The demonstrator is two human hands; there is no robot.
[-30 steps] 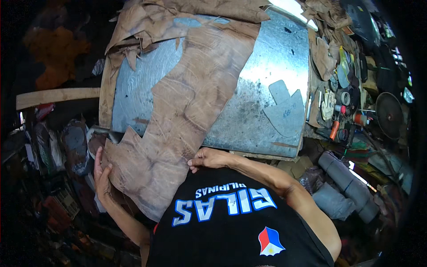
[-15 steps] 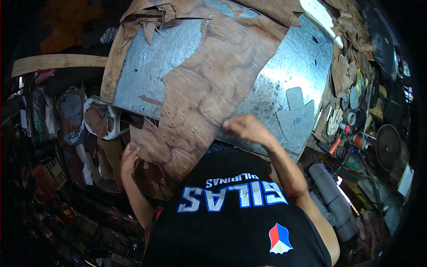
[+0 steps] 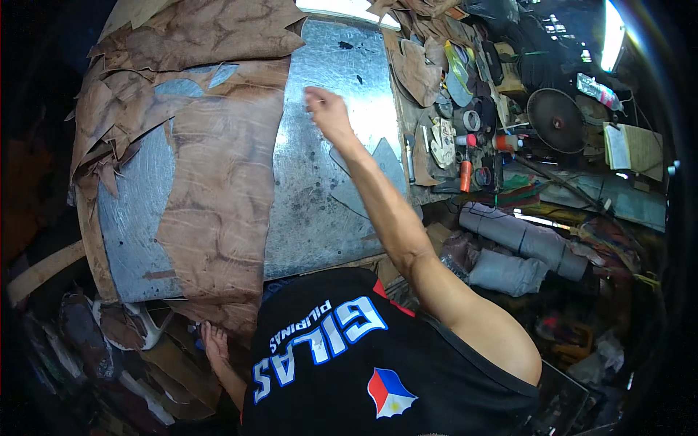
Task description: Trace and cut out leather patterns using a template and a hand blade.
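Note:
A long brown hide of leather (image 3: 218,174) with pale wrinkle lines lies over a scratched metal sheet (image 3: 320,240) on the table. Its near end hangs over the table's front edge. Down there my left hand (image 3: 214,343) has its fingers at the hanging edge and appears to hold it; the thumb's grip is partly hidden. My right hand (image 3: 331,118) is raised over the bright bare part of the metal, right of the leather's edge. It is slightly blurred, with loosely bent fingers apart and nothing visible in them. A grey pattern piece (image 3: 385,166) lies partly under my right forearm.
More brown leather (image 3: 211,33) and ragged scraps (image 3: 109,116) cover the far and left table. Along the right side lie a roll of tape (image 3: 471,120), an orange bottle (image 3: 465,176) and a dark round disc (image 3: 555,118). Grey rolls (image 3: 523,240) lie lower right.
The view has turned to the right. My right hand has gone from the leather's near right edge to farther out over the metal. My left hand stays by the leather's near end.

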